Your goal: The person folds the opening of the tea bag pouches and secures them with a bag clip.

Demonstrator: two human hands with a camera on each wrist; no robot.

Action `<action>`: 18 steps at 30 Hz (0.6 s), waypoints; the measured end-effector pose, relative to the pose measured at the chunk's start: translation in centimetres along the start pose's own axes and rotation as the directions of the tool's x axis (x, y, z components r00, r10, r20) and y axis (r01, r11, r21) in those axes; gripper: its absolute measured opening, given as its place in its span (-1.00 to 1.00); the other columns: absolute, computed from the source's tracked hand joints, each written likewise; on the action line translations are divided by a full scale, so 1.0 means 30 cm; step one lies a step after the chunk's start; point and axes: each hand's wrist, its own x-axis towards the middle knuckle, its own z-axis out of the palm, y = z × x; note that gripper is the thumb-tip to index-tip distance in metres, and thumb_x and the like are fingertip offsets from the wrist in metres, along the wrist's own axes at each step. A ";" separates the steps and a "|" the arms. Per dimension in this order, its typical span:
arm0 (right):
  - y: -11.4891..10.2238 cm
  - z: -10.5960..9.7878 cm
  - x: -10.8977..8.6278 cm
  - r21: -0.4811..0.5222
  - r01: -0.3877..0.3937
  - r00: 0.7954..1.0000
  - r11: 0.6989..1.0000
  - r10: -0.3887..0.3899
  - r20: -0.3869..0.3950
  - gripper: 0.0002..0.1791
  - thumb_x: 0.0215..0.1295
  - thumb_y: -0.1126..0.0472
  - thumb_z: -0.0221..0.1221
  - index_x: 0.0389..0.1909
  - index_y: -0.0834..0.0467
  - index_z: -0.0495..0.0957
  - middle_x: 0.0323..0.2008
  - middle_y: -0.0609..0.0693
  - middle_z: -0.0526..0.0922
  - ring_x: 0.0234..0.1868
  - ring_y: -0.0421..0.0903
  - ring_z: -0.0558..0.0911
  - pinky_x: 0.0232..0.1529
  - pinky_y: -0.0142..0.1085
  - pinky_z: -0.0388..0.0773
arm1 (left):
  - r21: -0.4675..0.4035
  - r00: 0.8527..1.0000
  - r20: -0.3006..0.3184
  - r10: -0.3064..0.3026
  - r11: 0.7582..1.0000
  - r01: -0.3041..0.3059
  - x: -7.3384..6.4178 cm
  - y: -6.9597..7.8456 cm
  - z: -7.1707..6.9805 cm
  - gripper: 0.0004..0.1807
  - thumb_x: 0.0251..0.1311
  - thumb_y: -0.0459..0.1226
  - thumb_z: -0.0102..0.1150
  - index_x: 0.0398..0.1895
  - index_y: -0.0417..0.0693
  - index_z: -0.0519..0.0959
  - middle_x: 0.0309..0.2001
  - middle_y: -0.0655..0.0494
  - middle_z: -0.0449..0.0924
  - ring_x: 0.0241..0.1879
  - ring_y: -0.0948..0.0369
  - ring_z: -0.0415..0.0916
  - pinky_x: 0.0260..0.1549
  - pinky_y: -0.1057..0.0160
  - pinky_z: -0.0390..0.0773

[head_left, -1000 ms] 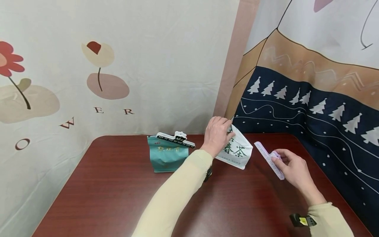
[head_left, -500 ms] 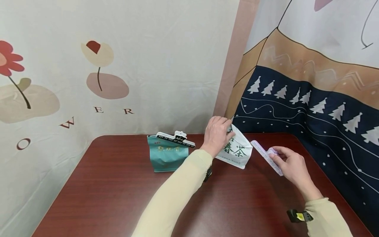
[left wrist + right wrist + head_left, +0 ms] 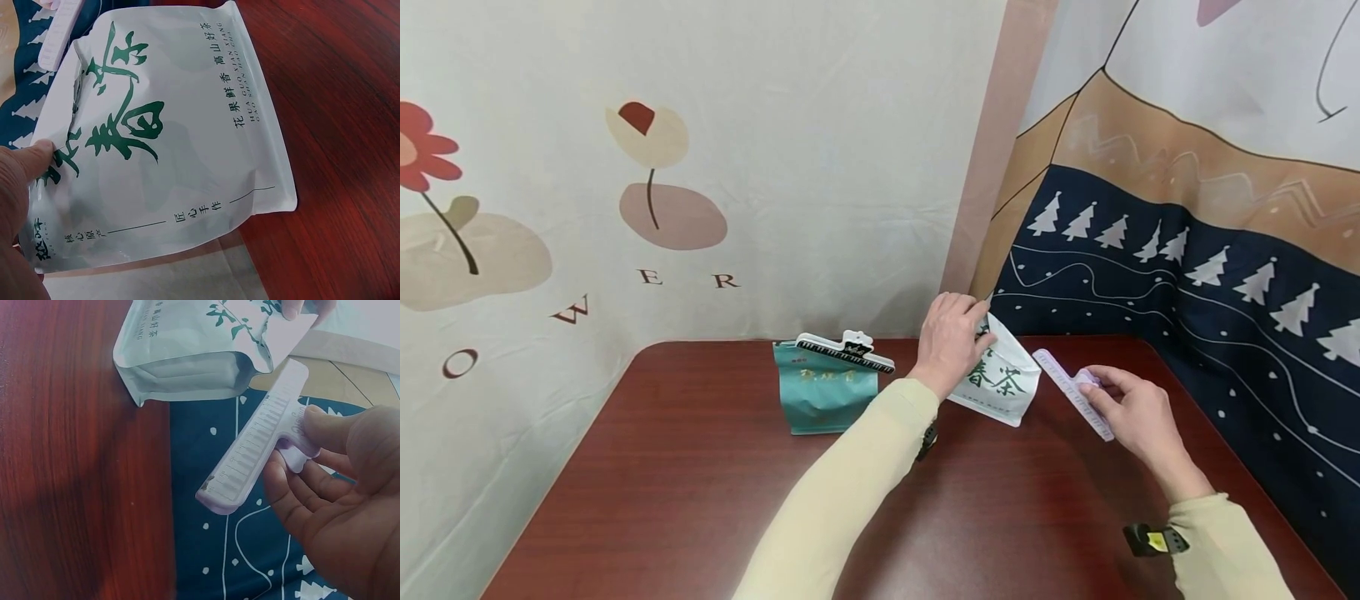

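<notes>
A white tea bag (image 3: 1000,383) with green lettering stands tilted at the back of the table. My left hand (image 3: 950,342) grips its upper left part; in the left wrist view the thumb (image 3: 39,157) presses on its printed front. To the right of the bag, my right hand (image 3: 1142,417) pinches a pale purple bag clip (image 3: 1072,393) by its handles. The right wrist view has the clip (image 3: 259,440) close to the bag's side fold (image 3: 194,375), apart from it. Whether the clip's long bars are parted cannot be told.
A teal bag (image 3: 827,392) with a white and black clip (image 3: 846,352) along its top stands left of the left hand. Both bags are on a dark red wooden table (image 3: 700,483). Printed cloth hangs behind (image 3: 820,167) and at the right (image 3: 1150,275).
My right hand has moved slightly left and away from me with the purple clip, nearer the white tea bag. The left hand and both bags stay nearly where they were.
</notes>
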 end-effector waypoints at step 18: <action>0.002 0.008 0.000 0.000 -0.033 0.999 0.999 0.033 0.001 -0.68 0.40 0.26 0.31 0.08 0.32 0.65 -0.12 0.34 0.72 -0.24 0.13 0.62 -0.34 -0.37 0.46 | 0.002 0.999 -0.014 0.031 1.000 -0.031 0.000 -0.009 0.001 -0.48 0.22 0.07 0.44 0.19 0.09 0.68 0.02 0.19 0.67 0.11 0.22 0.50 0.29 0.29 0.36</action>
